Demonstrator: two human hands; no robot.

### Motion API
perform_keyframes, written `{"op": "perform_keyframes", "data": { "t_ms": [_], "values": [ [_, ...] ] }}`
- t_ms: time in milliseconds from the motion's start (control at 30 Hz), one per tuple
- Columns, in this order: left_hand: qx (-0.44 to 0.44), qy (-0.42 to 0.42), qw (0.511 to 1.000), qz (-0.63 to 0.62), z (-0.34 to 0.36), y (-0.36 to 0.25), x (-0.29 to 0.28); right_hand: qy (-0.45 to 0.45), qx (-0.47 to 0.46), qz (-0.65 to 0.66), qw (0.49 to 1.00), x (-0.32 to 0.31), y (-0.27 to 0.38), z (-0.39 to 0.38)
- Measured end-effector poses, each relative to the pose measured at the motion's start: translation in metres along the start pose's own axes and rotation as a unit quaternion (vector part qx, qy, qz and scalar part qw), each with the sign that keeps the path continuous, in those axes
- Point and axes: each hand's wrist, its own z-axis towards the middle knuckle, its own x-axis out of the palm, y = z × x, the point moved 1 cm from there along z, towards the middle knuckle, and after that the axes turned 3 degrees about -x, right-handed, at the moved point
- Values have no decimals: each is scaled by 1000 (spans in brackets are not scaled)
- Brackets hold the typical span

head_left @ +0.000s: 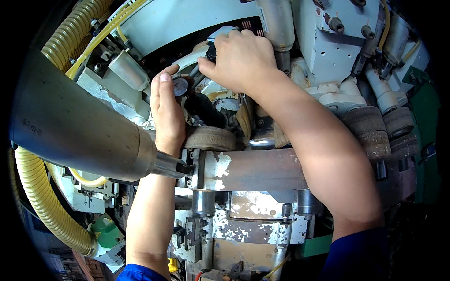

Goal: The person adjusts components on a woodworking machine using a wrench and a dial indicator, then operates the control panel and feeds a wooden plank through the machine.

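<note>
My left hand (166,107) reaches up into the machine, its fingers pressed together around the side of a small round disc-like part (180,86) with a dark rim. My right hand (241,58) is closed over a black fitting (211,52) on a dark rod (198,76), just right of and above the disc; its grip is partly hidden by the knuckles. Below the disc are a black cylindrical part (201,110) and a worn round roller (208,138). A rusty crossbar (248,169) with flaking white paint runs beneath both forearms.
A large grey cylinder (79,126) juts in from the left, crossing by my left forearm. Yellow ribbed hoses (51,201) line the left. A white block (318,51), an upright cylinder (276,23) and several worn rollers (368,131) crowd the right and back.
</note>
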Motion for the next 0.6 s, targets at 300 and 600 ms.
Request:
{"op": "perform_keyframes", "data": {
  "t_ms": [300,600],
  "values": [
    [22,21,999,35,1,3,0,-5,-13,47,999,5,-3,1],
    [11,14,999,48,6,4,1,13,31,41,999,7,4,4]
  ]
}}
